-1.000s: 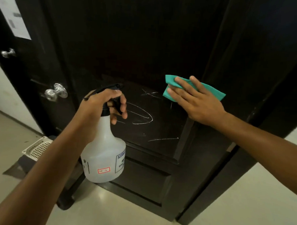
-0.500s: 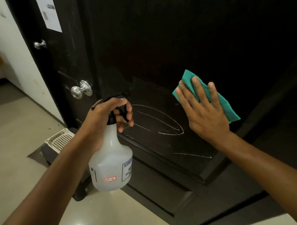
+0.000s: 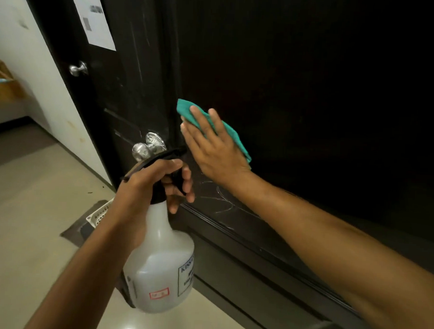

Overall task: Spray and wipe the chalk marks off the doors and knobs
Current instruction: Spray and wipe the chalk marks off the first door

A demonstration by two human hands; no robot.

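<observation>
A dark door (image 3: 313, 94) fills the right of the view, with thin white chalk marks (image 3: 221, 202) low on its panel. My right hand (image 3: 211, 149) presses a teal cloth (image 3: 227, 130) flat against the door, fingers straight, near the door's left edge and above the chalk marks. My left hand (image 3: 150, 186) grips the black trigger head of a translucent white spray bottle (image 3: 161, 269), held in front of the door. A silver knob (image 3: 149, 145) sits just behind the bottle's nozzle. A second silver knob (image 3: 78, 68) is on the farther door at the upper left.
A white paper notice (image 3: 93, 17) is stuck on the farther door. A white perforated basket (image 3: 99, 215) lies on the beige floor beside the door. A white wall (image 3: 29, 56) runs along the left.
My right hand has slid the cloth up and left across the door, from beside the chalk marks to above them. The view has swung so the knob now sits behind the bottle.
</observation>
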